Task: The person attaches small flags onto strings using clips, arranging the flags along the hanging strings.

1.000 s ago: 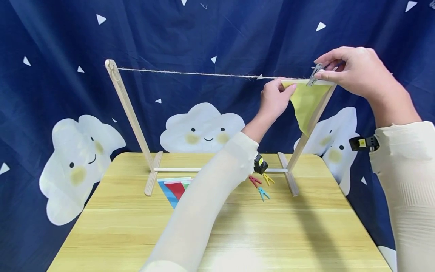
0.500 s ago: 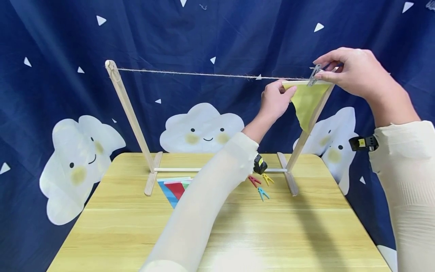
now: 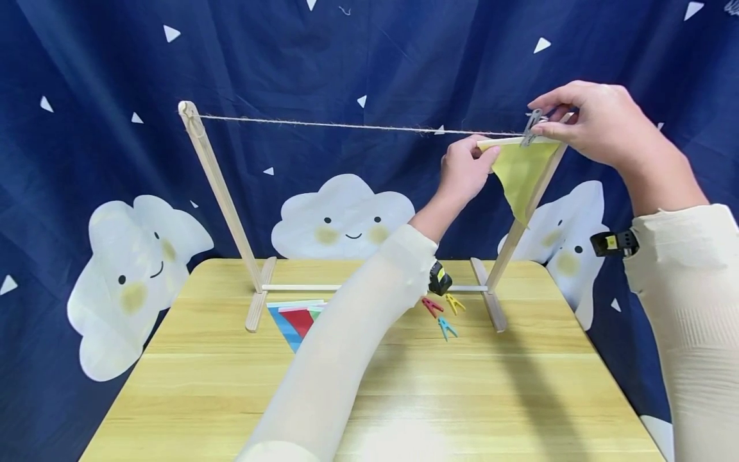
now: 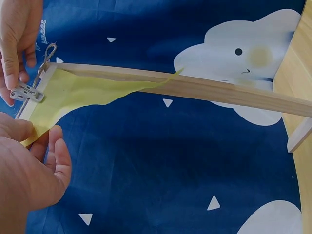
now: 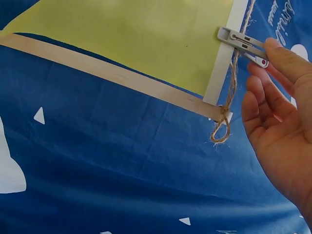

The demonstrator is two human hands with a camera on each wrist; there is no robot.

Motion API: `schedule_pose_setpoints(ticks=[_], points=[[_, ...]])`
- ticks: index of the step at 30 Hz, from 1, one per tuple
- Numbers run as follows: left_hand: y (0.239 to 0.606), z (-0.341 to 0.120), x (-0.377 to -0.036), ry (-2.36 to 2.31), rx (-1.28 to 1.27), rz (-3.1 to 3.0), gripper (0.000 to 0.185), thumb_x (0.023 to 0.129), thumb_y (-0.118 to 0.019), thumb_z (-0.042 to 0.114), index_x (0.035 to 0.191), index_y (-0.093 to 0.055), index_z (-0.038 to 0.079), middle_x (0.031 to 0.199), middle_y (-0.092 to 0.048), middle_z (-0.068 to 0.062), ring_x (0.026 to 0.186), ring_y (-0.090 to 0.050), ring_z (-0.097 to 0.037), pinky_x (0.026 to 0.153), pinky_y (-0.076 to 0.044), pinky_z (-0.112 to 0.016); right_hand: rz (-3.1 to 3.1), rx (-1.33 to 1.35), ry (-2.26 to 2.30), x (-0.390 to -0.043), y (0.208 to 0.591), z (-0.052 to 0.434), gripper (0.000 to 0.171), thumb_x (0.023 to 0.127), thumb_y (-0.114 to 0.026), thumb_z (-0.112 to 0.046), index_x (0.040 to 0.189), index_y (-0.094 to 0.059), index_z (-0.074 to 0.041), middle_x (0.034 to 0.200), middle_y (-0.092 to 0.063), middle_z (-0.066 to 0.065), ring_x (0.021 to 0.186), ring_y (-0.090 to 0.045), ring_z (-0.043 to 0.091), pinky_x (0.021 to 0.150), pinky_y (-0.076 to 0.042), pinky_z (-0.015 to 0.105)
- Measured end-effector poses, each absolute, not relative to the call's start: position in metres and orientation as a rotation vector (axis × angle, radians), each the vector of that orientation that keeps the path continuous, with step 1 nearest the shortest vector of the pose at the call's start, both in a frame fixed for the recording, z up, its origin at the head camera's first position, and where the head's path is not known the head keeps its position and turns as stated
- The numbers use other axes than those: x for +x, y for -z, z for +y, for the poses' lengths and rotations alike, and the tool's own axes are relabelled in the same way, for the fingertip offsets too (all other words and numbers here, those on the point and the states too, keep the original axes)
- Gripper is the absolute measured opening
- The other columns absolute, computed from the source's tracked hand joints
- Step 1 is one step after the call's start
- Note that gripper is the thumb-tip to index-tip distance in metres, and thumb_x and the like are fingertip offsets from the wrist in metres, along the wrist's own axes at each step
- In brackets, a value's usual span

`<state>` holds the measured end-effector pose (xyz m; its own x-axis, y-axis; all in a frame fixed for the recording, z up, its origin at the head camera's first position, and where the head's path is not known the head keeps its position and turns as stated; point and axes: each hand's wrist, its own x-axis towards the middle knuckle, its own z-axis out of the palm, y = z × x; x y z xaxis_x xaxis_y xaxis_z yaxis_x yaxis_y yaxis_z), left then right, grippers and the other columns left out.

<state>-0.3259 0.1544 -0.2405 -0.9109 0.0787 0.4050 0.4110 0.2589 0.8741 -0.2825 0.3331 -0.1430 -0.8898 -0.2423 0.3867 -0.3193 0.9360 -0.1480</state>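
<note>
While the right hand (image 3: 600, 122) pinches a grey clothespin (image 3: 532, 127) over the yellow pennant (image 3: 519, 173) on the twine (image 3: 323, 125) and the left hand (image 3: 464, 170) pinches its other corner, more pennants (image 3: 297, 317) and coloured pegs (image 3: 441, 314) lie unhung on the tabletop (image 3: 462, 398).

Triangular cloth pennant (image 3: 519, 176) — pale yellow with a white top band. Small spring clothes peg (image 3: 531, 127) — grey. Backdrop curtain (image 3: 346, 64): navy, patterned with white triangles and smiling white clouds. Spare pegs on the table (image 3: 441, 314): red, yellow, blue.
</note>
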Motion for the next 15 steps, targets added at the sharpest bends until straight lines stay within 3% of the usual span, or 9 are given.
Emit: schedule_pose_setpoints(ticks=[15], points=[[0.2436,0.1531,-0.3282,1.645,-0.466,-2.283,0.019,0.098,-0.071,0.026,0.113,-0.076,0.014,0.087,-0.076,0.002,0.070,-0.060,-0.004,0.064,-0.044,-0.011,-2.734,0.396,-0.295,-0.2836,0.1463,0.3363,0.046,0.102,-0.065,-0.028,0.142,-0.060,-0.005,0.121,-0.062,0.023,0.108,-0.056,0.036,0.075,-0.037,0.010]])
